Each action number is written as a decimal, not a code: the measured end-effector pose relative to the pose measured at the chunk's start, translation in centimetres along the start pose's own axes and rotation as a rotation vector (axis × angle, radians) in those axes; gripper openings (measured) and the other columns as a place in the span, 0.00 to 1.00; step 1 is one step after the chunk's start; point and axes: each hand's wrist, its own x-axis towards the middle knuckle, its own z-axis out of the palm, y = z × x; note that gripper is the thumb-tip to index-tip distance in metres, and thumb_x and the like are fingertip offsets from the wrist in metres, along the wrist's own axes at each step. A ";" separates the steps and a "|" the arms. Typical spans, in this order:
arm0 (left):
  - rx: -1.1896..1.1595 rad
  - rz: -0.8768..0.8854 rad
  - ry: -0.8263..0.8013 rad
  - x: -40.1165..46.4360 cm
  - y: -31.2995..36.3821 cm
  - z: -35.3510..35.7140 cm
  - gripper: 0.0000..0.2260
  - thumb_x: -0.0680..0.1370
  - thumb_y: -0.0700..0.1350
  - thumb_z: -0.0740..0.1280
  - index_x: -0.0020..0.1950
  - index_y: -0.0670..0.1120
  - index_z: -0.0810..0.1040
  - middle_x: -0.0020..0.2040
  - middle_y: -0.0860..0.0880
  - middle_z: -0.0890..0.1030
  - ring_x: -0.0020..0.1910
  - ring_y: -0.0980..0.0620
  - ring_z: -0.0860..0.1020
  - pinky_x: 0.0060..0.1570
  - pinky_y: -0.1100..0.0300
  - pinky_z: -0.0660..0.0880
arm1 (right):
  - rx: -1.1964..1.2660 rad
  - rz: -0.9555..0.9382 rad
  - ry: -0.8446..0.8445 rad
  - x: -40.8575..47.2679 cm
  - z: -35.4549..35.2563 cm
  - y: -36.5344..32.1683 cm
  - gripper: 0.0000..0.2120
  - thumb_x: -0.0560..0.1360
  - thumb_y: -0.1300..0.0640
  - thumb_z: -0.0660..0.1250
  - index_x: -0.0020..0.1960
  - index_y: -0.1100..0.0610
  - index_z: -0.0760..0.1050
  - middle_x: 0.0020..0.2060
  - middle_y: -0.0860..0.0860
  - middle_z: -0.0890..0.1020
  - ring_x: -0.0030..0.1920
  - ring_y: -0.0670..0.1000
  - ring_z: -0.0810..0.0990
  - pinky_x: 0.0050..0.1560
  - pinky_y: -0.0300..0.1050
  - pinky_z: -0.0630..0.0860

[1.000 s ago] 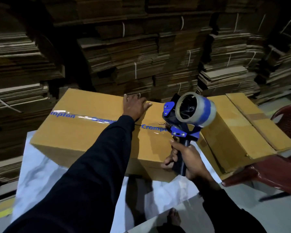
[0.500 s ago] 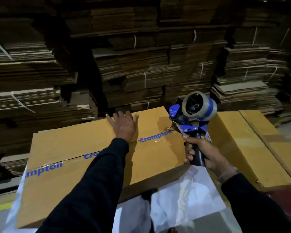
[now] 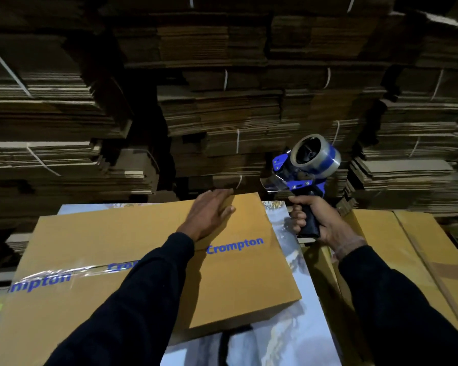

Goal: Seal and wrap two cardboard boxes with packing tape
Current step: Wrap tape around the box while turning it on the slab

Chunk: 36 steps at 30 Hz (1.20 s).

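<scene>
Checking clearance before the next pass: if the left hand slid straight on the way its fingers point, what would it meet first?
Probably nothing soon: the left hand lies flat on the box, fingertips at its far edge; beyond that, likely the stacked cardboard, though depth is unclear.

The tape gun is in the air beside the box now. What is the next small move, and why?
Probably bring the tape gun down onto the box at its far edge. The right hand grips it clear of the cardboard, while the left hand lies flat on the box, steadying it.

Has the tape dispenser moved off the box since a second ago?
Yes. The tape dispenser in the right hand was touching the box at its taped seam; now it is lifted clear, beyond the box's far right corner.
</scene>
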 end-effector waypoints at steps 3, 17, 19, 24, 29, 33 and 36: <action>-0.075 -0.004 -0.068 2.2 0.5 0.4 0.31 0.83 0.58 0.67 0.84 0.55 0.61 0.82 0.51 0.65 0.76 0.45 0.68 0.72 0.48 0.67 | -0.035 0.012 0.023 1.4 0.6 -0.2 0.18 0.81 0.56 0.65 0.33 0.53 0.66 0.23 0.49 0.64 0.21 0.50 0.63 0.25 0.43 0.66; -0.460 -0.012 -0.376 9.8 0.2 0.8 0.42 0.71 0.52 0.83 0.81 0.50 0.66 0.78 0.50 0.72 0.76 0.50 0.71 0.77 0.46 0.68 | -0.128 0.064 0.014 2.7 1.0 2.0 0.20 0.80 0.57 0.65 0.31 0.54 0.67 0.23 0.51 0.64 0.21 0.51 0.64 0.25 0.44 0.65; -0.458 0.012 -0.392 10.0 -0.1 0.9 0.36 0.70 0.54 0.83 0.75 0.53 0.74 0.72 0.53 0.78 0.72 0.54 0.75 0.75 0.46 0.71 | -0.126 0.081 0.019 2.5 1.2 2.1 0.20 0.80 0.57 0.65 0.30 0.54 0.67 0.24 0.51 0.63 0.21 0.51 0.63 0.25 0.43 0.64; -0.460 0.067 -0.381 9.6 0.1 0.6 0.20 0.73 0.54 0.81 0.61 0.56 0.80 0.62 0.57 0.83 0.64 0.56 0.79 0.70 0.45 0.74 | -0.106 0.088 0.011 2.2 1.5 2.7 0.20 0.81 0.58 0.65 0.30 0.54 0.67 0.24 0.51 0.63 0.21 0.51 0.63 0.24 0.43 0.65; -0.466 0.096 -0.373 9.2 0.3 0.1 0.15 0.75 0.51 0.80 0.59 0.51 0.82 0.58 0.54 0.84 0.59 0.55 0.81 0.67 0.46 0.76 | -0.086 0.074 0.010 1.8 1.4 3.4 0.17 0.77 0.58 0.68 0.32 0.54 0.66 0.23 0.51 0.64 0.20 0.50 0.63 0.23 0.41 0.66; -0.412 0.097 -0.359 8.8 0.5 0.0 0.15 0.75 0.55 0.78 0.59 0.54 0.81 0.57 0.56 0.84 0.58 0.57 0.81 0.66 0.44 0.76 | -0.073 0.053 -0.018 1.5 1.3 3.8 0.15 0.70 0.56 0.72 0.32 0.54 0.66 0.23 0.51 0.65 0.20 0.51 0.63 0.23 0.42 0.67; -0.369 0.080 -0.362 8.5 0.8 -0.2 0.15 0.76 0.56 0.77 0.61 0.56 0.81 0.62 0.57 0.83 0.63 0.56 0.79 0.68 0.44 0.75 | -0.059 0.054 -0.029 1.6 1.1 4.4 0.16 0.73 0.56 0.71 0.33 0.54 0.67 0.23 0.51 0.65 0.20 0.51 0.64 0.24 0.43 0.67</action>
